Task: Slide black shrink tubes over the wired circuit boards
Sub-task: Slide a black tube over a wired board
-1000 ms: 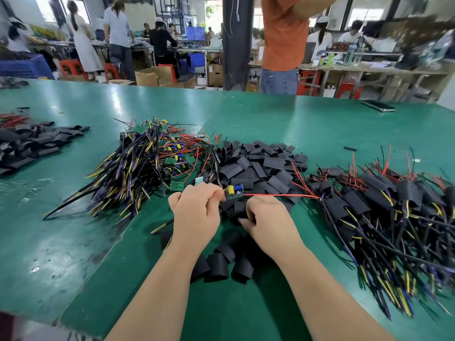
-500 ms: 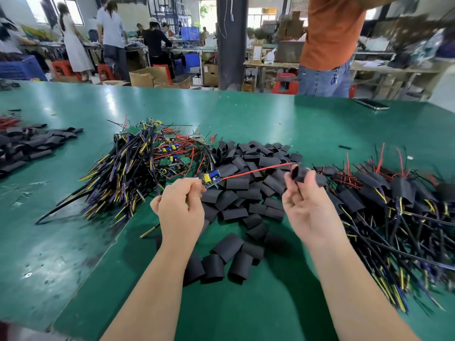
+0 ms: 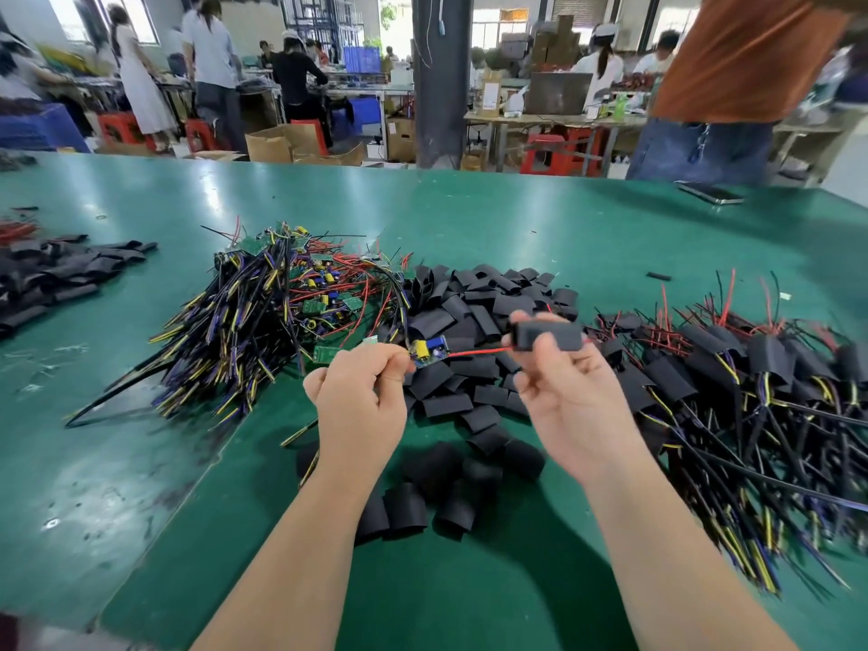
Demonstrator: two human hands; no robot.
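Head: red wire (image 3: 479, 352) from circuit board (image 3: 428, 351) vanishes into shrink tube (image 3: 547, 335).

Only 1 view is given, from a wide-angle camera worn on the person's head. It looks forward and down across the green bench (image 3: 469, 218), from its near edge toward its far one. Both forearms enter from the bottom edge, and the left hand (image 3: 359, 397) and right hand (image 3: 568, 397) sit close under the lens, just below the frame's centre. The bench fills most of the frame, and its surface bulges with the lens's distortion. A band along the top takes in the workshop beyond, well away from the camera, with a dark pillar (image 3: 441, 77) near the middle.
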